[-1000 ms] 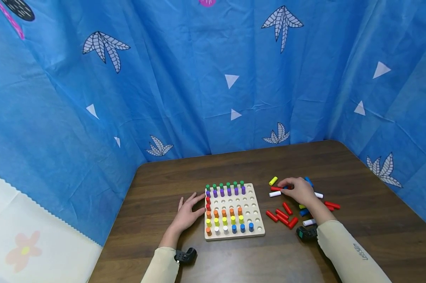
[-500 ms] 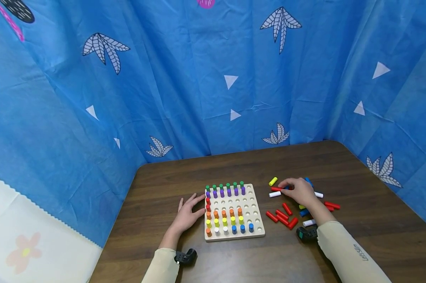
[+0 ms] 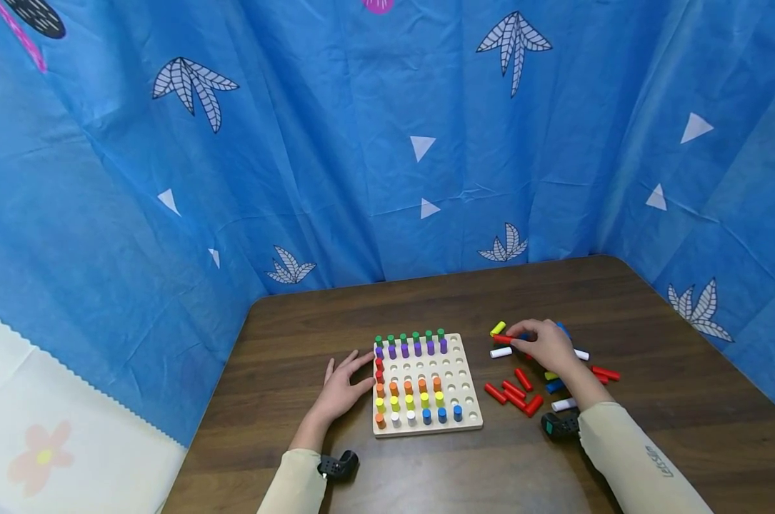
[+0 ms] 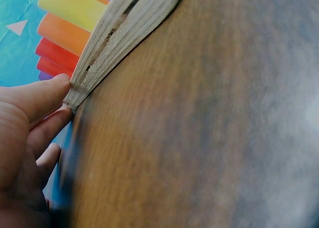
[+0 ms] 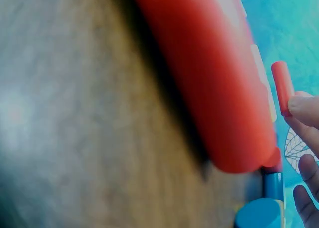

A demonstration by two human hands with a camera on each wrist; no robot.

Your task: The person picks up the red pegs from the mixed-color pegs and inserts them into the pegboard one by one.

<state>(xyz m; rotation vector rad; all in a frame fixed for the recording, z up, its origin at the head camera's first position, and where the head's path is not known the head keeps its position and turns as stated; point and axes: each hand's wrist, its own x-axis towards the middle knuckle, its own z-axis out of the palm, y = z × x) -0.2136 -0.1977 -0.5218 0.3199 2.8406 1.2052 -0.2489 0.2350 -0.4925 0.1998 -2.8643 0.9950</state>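
My right hand (image 3: 548, 345) pinches a red peg (image 3: 503, 339) between thumb and finger, at the far side of the loose pegs. In the right wrist view that held peg (image 5: 282, 88) sticks out from the fingertips, apart from the table. My left hand (image 3: 340, 391) lies at the left side of a wooden pegboard (image 3: 428, 432), its thumb and a finger touching the board's edge. Rows of green, purple, orange and yellow pegs stand in the board. Two red pegs (image 3: 378, 370) stand at its left, and the front row mixes orange, white and blue.
Several red pegs (image 3: 513, 390) lie loose right of the board, near white (image 3: 501, 353), yellow (image 3: 498, 328) and blue pegs (image 3: 555, 386). A red peg (image 5: 209, 78) looms close in the right wrist view. Blue curtain (image 3: 336, 178) hangs behind the brown table (image 3: 426, 471).
My right hand has raised the red peg slightly off the table, away from the white peg. The left hand and the pegboard have stayed in place.
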